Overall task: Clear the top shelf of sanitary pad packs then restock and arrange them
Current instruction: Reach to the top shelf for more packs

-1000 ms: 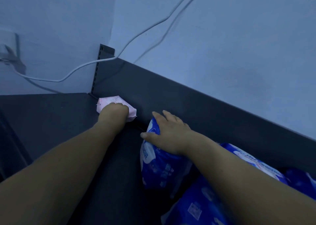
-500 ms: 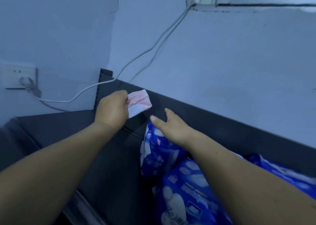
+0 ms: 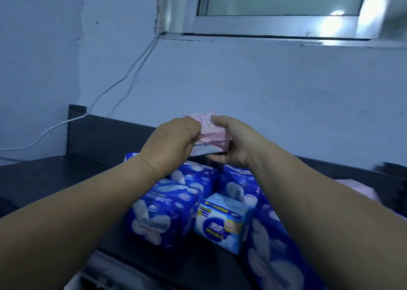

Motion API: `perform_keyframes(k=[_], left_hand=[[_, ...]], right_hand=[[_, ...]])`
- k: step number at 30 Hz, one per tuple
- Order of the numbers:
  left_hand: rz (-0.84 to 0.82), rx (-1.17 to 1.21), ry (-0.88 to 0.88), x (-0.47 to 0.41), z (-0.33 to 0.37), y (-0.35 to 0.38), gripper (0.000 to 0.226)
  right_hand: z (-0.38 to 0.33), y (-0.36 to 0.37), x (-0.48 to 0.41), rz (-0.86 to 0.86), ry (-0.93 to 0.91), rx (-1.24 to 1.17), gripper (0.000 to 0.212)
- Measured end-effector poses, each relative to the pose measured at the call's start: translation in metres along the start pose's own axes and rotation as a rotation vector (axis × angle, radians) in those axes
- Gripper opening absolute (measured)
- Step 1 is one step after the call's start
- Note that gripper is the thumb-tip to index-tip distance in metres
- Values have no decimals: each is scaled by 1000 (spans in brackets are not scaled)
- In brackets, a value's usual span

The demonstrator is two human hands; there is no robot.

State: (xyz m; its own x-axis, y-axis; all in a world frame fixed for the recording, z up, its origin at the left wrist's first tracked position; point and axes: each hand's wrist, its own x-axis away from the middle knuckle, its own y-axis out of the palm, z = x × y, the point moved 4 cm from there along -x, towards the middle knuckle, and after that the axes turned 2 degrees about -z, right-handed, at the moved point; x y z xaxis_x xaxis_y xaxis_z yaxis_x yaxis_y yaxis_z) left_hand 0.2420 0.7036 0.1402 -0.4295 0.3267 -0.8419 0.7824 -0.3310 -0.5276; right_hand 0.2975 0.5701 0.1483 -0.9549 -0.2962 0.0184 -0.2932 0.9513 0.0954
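The small pink pad pack (image 3: 210,133) is held up in the air, above the blue packs and in front of the dark shelf's (image 3: 44,179) back panel. Its long axis seems to run left to right between the hands, with the right end dipping a little and a broad face turned toward the camera; both ends are hidden. It is soft and crumpled, pale pink with faint print and a greyish-white band along its lower edge.

The left hand (image 3: 174,140) grips the pack's left end, fingers curled over it and knuckles toward the camera. The right hand (image 3: 235,142) grasps the right end, thumb on top and fingers underneath. Both bare forearms reach away from the near edge and converge.

Below, dark blue pad packs (image 3: 160,212) stand on the shelf beside a lighter blue pack (image 3: 220,221).
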Motion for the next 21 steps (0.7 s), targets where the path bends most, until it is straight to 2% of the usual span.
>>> perform_keyframes(k=[1,3,5,8,10,12,15,17,19,21], left_hand=[[0,45,1,-4,15,2,30],[-3,201,-149,-14,42,4,40],[-12,422,-430,-22,61,14,45],[-246,1002,-943,-22,94,40,83],[-449,1391,-1110,-21,128,50,80],[-507,1632,-1130,-24,159,54,57],[-367,1676,-1139,-31,190,56,34],[-283,1634,-1188,-33,202,57,30],[-223,1583,-1235,-32,208,57,28],[-176,1539,-1260,-27,213,55,25]], right_hand=[[-2,-17,10,38,-8,40,19],[-4,-51,28,89,-25,45,16],[-7,-82,48,106,-55,-2,14],[-7,-121,79,107,-98,-53,20],[-7,-138,97,97,-122,-44,20],[-5,-153,112,73,-134,24,22],[-11,-182,132,137,-143,235,49],[-20,-213,145,345,-154,478,65],[-22,-247,156,529,-189,677,62],[-9,-271,155,504,-138,852,54]])
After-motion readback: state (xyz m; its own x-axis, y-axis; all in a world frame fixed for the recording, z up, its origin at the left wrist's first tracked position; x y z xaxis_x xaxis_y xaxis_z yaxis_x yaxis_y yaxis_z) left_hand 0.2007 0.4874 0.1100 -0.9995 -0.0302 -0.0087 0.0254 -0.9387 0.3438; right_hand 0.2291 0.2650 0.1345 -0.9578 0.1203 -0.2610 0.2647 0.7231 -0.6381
